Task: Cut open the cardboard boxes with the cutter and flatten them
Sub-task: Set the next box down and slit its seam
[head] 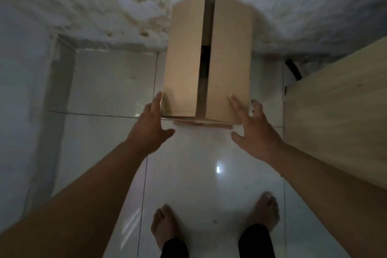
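Box (pixel 184 58) upright on floor (pixel 199 163), left hand (pixel 149 125) and right hand (pixel 256 132) loose-fingered at its sides

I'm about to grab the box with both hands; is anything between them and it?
Nothing visible: the left hand is at the cardboard box's left edge, the right hand at its right front, both open.

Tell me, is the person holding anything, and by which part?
Nothing is gripped. The open left hand touches the cardboard box at its lower left edge; the open right hand rests on it near its lower right corner.
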Demonstrator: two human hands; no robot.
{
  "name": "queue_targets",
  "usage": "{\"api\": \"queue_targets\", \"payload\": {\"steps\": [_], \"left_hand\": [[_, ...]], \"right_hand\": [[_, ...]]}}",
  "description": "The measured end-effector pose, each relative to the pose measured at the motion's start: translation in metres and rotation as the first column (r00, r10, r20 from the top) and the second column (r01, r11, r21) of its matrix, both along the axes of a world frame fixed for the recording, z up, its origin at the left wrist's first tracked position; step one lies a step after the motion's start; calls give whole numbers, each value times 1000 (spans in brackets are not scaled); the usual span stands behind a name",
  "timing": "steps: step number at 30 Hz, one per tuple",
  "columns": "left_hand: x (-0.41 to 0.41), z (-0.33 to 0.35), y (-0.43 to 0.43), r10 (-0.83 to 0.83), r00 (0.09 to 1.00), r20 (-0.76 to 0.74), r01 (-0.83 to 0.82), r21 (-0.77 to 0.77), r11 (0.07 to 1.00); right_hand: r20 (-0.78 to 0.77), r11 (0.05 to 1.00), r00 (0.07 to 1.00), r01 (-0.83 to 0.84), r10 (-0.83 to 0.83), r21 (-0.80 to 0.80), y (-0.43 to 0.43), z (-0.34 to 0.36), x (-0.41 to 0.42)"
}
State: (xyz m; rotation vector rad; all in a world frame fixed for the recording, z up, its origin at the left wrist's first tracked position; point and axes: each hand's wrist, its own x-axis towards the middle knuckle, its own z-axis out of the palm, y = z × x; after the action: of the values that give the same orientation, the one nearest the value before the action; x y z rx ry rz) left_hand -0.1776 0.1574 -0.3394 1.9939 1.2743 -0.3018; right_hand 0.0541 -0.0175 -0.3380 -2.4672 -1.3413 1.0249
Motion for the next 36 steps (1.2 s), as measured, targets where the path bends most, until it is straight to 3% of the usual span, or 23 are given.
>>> {"api": "queue_targets", "payload": {"steps": [6,10,16,23,31,36], "left_hand": [[1,-61,30,-67,980,187,72,-16,997],[10,-78,29,77,937,340,-43,-106,993],[8,-58,18,158,872,463,-83,-180,980],[-14,42,5,189,813,551,-92,-199,976],[-49,207,-17,101,780,618,-12,-147,989],[-61,317,-45,59,739,671,7,-96,995]], "right_hand": [[-41,971,996,85,-78,225,3,-42,-1],[-19,962,992,125,-124,244,9,-51,1],[5,955,987,151,-158,253,11,-31,-8],[12,945,984,168,-179,280,3,60,-39],[-31,891,966,250,-258,378,-30,223,-83],[68,879,962,210,-263,428,-62,333,-97]]}}
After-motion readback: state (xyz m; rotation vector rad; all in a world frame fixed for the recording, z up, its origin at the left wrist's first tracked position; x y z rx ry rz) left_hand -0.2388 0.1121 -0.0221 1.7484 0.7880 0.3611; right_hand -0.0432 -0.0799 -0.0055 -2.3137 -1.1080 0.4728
